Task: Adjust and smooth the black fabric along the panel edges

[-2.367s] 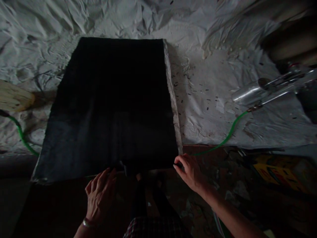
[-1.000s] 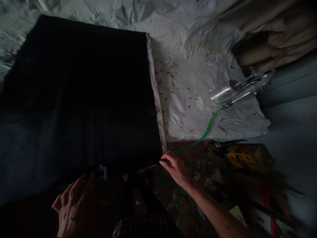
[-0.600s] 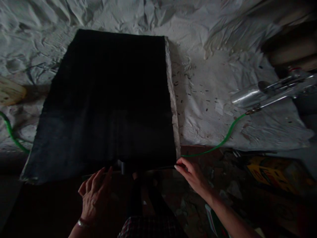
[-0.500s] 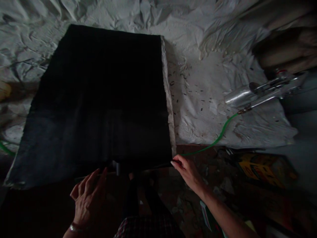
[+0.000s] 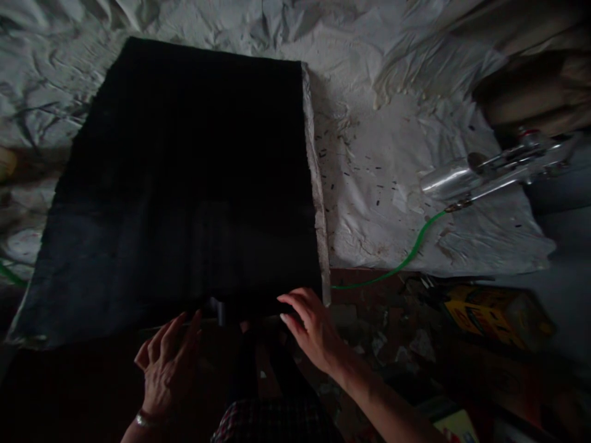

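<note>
A large black fabric sheet (image 5: 184, 184) lies spread on crumpled white covering (image 5: 378, 154); a pale raw edge runs down its right side. My left hand (image 5: 168, 363) hovers at the sheet's near edge with its fingers spread, holding nothing. My right hand (image 5: 309, 326) sits just below the near right corner, fingers loosely curved and apart, nothing visibly in them. A small pale object (image 5: 217, 307) shows at the near edge between my hands; what it is I cannot make out.
A shiny metal tool (image 5: 489, 172) with a green hose (image 5: 406, 258) lies on the covering at the right. A yellow box (image 5: 494, 311) and scraps litter the dark floor at lower right. My dark legs and plaid garment (image 5: 272, 421) are at the bottom.
My right hand has left the sheet's near right corner and shifted left along the near edge. My left hand has stayed about where it was, fingers spread.
</note>
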`<state>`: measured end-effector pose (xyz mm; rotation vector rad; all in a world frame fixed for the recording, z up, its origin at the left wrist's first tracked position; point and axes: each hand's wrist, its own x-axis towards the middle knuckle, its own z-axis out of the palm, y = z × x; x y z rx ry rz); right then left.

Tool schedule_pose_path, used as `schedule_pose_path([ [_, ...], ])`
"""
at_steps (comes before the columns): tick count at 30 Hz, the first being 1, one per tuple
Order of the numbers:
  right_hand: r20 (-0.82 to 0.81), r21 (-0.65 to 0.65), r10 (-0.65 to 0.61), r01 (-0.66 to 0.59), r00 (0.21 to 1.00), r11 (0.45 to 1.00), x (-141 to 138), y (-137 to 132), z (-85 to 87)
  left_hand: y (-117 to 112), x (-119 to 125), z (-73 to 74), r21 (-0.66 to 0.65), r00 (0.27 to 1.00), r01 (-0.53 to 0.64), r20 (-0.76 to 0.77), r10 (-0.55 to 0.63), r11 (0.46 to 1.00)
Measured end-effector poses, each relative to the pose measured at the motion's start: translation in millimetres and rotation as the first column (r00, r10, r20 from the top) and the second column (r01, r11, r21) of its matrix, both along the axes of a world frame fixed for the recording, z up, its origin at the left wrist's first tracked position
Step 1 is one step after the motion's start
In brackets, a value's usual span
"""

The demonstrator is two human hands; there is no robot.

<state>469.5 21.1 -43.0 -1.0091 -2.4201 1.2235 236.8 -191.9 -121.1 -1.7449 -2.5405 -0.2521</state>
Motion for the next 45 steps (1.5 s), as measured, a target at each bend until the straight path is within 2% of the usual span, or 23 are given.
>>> schedule_pose_path([
  [2,0.034,0.011,0.077,-0.077,0.996,0.997,-30.5,-9.2,4.7,0.0,-0.9,1.1,0.004,1.0,0.006,-0.009,-0.006,1.0],
  [6,0.103,0.031,0.15,-0.153,0.983,0.988,-78.5,-20.0,3.8,1.8,-1.3,6.5,0.022,1.0,-0.012,0.02,0.011,1.0],
  [9,0.108,0.034,0.147,-0.151,0.983,0.988,-97.6,-24.1,0.9,0.7,-2.8,5.1,0.056,0.999,-0.021,0.036,0.019,0.998],
  [12,0.076,0.043,0.136,-0.139,0.988,0.989,-103.6,-28.1,3.3,-2.2,-4.9,1.3,0.076,0.999,-0.026,0.047,0.022,0.997],
  [15,0.076,-0.02,0.144,-0.143,0.987,0.99,-96.4,-32.7,9.6,-2.6,-6.4,2.6,0.064,0.998,-0.035,0.052,0.032,0.997],
  [19,0.192,-0.108,0.093,-0.074,0.977,0.991,-69.6,-34.8,12.8,-0.3,-8.6,8.5,0.052,0.999,0.004,0.044,-0.006,0.999],
  [21,0.225,-0.085,0.081,-0.063,0.971,0.994,-56.1,-31.6,11.6,0.4,-9.4,8.9,0.07,0.999,0.024,0.027,-0.026,0.997],
  [24,0.259,-0.012,0.076,-0.076,0.963,0.997,-45.7,-22.6,11.3,1.8,-9.1,6.7,0.088,0.999,-0.007,0.051,0.003,0.996],
  [27,0.273,0.015,0.12,-0.129,0.955,0.991,-47.2,-13.6,15.6,3.7,-8.7,5.1,0.089,0.997,-0.032,0.067,0.026,0.996],
  [32,0.211,0.018,0.184,-0.192,0.96,0.981,-52.3,-4.0,20.7,3.1,-12.8,8.0,0.099,0.999,0.02,-0.031,-0.017,0.995],
  [34,0.197,-0.027,0.171,-0.169,0.965,0.985,-52.6,-0.6,20.5,2.7,-14.9,11.2,0.103,0.999,0.039,-0.03,-0.036,0.994],
  [36,0.2,-0.139,0.166,-0.14,0.966,0.98,-51.6,2.6,23.6,3.4,-15.6,15.5,0.117,1.0,0.021,-0.015,-0.019,0.993],
  [38,0.222,-0.268,0.182,-0.119,0.958,0.956,-47.3,5.3,31.3,5.2,-15.2,20.2,0.154,0.999,-0.031,0.012,0.03,0.988],
  [40,0.254,-0.338,0.18,-0.088,0.95,0.937,-37.5,8.5,39.3,7.0,-15.3,23.8,0.19,0.998,-0.062,0.033,0.057,0.98],
  [45,0.33,-0.293,0.0,0.103,0.944,0.951,7.3,18.0,39.9,5.1,-17.9,29.2,0.178,0.998,-0.04,0.044,0.033,0.983],
])
